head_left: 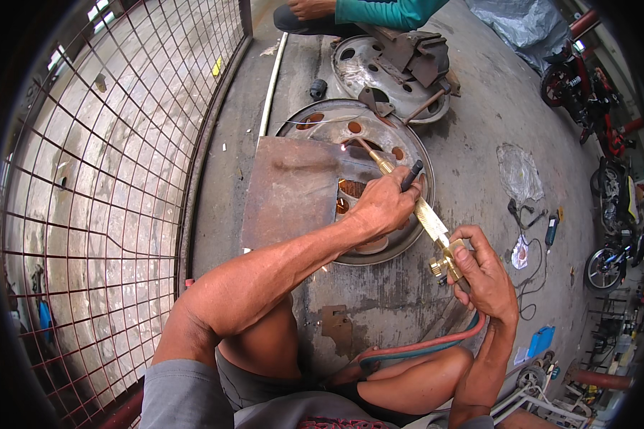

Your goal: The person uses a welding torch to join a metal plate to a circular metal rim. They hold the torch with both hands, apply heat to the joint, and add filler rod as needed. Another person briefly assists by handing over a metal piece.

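Snugly closed round torch [430, 220]: left grip [386, 205] forward, right grip [487, 277] rearward.

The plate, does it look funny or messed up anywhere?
Yes: the plate is stained brown, with a dark streak near its top. It sits off-center on the wheel, poking past its left edge.

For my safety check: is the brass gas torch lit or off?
Lit: a bright glow shows at the tip of the brass gas torch.
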Action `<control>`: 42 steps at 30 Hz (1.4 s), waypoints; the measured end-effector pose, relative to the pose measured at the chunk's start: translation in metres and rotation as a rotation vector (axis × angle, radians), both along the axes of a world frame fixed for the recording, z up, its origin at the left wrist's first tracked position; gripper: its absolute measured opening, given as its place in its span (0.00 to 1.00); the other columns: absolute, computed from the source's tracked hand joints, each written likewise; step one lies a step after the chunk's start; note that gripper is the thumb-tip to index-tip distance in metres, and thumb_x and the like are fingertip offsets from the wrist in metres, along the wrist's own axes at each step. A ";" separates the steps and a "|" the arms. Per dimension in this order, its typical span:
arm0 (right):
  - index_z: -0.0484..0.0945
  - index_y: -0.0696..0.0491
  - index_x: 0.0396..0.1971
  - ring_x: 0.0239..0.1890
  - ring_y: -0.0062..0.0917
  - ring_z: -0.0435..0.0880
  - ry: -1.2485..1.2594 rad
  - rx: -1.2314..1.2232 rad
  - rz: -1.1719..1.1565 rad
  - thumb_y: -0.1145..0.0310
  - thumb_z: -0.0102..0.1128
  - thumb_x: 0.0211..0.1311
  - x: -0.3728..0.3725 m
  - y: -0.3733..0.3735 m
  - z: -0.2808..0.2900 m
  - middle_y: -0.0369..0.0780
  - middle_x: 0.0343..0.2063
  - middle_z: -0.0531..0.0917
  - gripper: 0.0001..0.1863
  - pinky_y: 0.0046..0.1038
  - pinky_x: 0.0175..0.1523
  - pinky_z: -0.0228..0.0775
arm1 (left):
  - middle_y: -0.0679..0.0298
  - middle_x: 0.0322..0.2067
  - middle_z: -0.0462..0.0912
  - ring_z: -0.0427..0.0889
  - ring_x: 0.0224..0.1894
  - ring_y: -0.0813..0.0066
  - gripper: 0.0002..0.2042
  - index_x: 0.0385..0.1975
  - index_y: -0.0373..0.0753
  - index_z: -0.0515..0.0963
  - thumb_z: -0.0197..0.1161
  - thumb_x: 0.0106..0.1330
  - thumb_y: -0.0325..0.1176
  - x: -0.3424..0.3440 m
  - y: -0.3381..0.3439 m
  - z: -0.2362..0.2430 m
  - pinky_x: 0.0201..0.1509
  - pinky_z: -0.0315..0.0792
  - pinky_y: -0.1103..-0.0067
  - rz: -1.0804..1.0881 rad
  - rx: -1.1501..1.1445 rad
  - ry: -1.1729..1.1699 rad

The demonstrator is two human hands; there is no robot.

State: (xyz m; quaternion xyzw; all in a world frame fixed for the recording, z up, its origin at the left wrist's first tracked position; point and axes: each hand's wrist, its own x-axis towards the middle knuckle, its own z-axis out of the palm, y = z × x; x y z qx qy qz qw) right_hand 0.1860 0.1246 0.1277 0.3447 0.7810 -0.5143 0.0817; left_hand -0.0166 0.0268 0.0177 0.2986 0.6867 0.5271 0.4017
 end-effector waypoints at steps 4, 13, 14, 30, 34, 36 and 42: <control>0.72 0.46 0.56 0.13 0.13 0.71 0.005 -0.005 0.001 0.44 0.51 0.82 0.001 0.001 -0.002 0.36 0.23 0.79 0.21 0.19 0.16 0.56 | 0.48 0.29 0.85 0.88 0.33 0.52 0.17 0.53 0.33 0.74 0.54 0.78 0.42 0.000 -0.001 0.004 0.43 0.77 0.58 -0.005 -0.011 -0.008; 0.72 0.47 0.56 0.13 0.13 0.70 0.007 -0.014 0.004 0.45 0.51 0.82 0.002 0.002 -0.001 0.36 0.23 0.78 0.21 0.19 0.17 0.56 | 0.46 0.29 0.85 0.88 0.33 0.49 0.17 0.53 0.32 0.74 0.53 0.78 0.42 0.001 -0.002 0.005 0.44 0.77 0.58 -0.008 -0.015 -0.011; 0.72 0.47 0.56 0.13 0.13 0.70 0.003 -0.011 0.003 0.45 0.50 0.82 0.002 0.002 -0.001 0.36 0.23 0.78 0.21 0.19 0.17 0.56 | 0.45 0.30 0.85 0.88 0.34 0.48 0.18 0.53 0.32 0.74 0.53 0.78 0.42 0.001 -0.002 0.005 0.45 0.77 0.57 -0.012 -0.017 -0.014; 0.73 0.47 0.56 0.14 0.13 0.72 -0.016 -0.004 -0.004 0.46 0.51 0.82 0.003 0.002 0.001 0.35 0.23 0.79 0.20 0.20 0.16 0.57 | 0.41 0.34 0.85 0.87 0.40 0.42 0.18 0.54 0.32 0.74 0.53 0.78 0.42 0.001 -0.001 0.001 0.49 0.75 0.55 -0.021 -0.024 0.017; 0.74 0.46 0.57 0.16 0.13 0.74 -0.021 -0.008 0.010 0.46 0.51 0.81 0.004 0.004 0.001 0.34 0.24 0.79 0.21 0.21 0.16 0.60 | 0.63 0.27 0.78 0.82 0.22 0.73 0.15 0.48 0.35 0.74 0.54 0.80 0.43 0.002 0.001 -0.004 0.31 0.76 0.68 -0.008 0.000 0.050; 0.74 0.46 0.57 0.16 0.13 0.74 -0.022 -0.010 0.011 0.46 0.51 0.81 0.004 0.004 0.001 0.34 0.24 0.79 0.21 0.21 0.16 0.60 | 0.62 0.27 0.78 0.82 0.22 0.73 0.15 0.47 0.35 0.74 0.54 0.80 0.43 0.002 0.001 -0.004 0.31 0.76 0.69 -0.013 -0.008 0.039; 0.73 0.47 0.55 0.13 0.13 0.70 -0.007 0.001 0.001 0.44 0.52 0.81 0.004 0.002 0.001 0.35 0.22 0.79 0.21 0.19 0.15 0.55 | 0.62 0.28 0.78 0.82 0.22 0.72 0.15 0.47 0.35 0.75 0.53 0.80 0.43 0.002 0.001 -0.004 0.31 0.76 0.69 -0.017 -0.019 0.040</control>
